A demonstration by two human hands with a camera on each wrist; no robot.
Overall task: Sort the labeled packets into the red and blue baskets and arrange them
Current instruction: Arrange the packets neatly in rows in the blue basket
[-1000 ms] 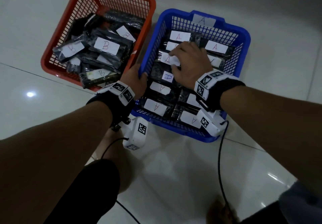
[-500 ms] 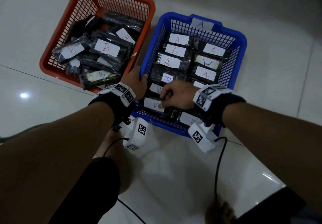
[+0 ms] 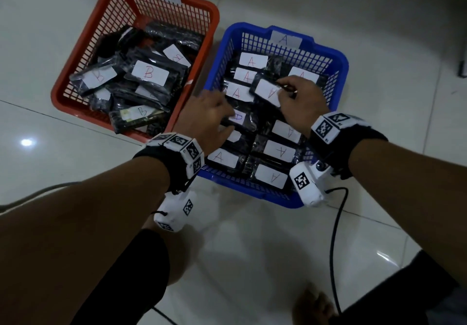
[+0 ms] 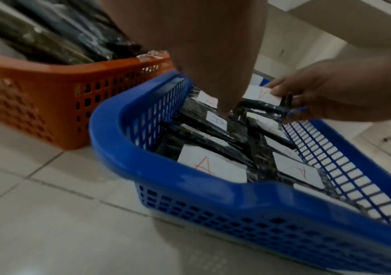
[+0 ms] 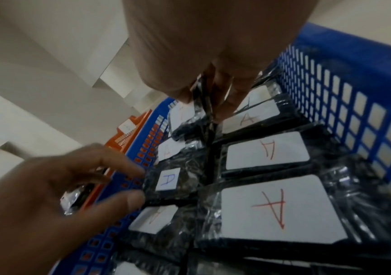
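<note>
Packet (image 3: 267,92) with a red A label sits pinched at its near end in the right hand (image 3: 300,99), lifted clear above the rows of A packets in the blue basket (image 3: 338,57), its free end slanting away from the grip. It looks light, flat and fairly stiff inside a crinkly, glossy wrap, so I judge the film slippery and an edge pinch with thumb on the label the safest hold. Beside that grip the left hand (image 3: 209,119) reaches in with spread, relaxed fingers touching the blue-lettered packet (image 5: 167,179), holding nothing; the red basket (image 3: 202,3) lies beyond it.

Orange basket (image 3: 75,79) left of second basket (image 3: 338,56)
</note>
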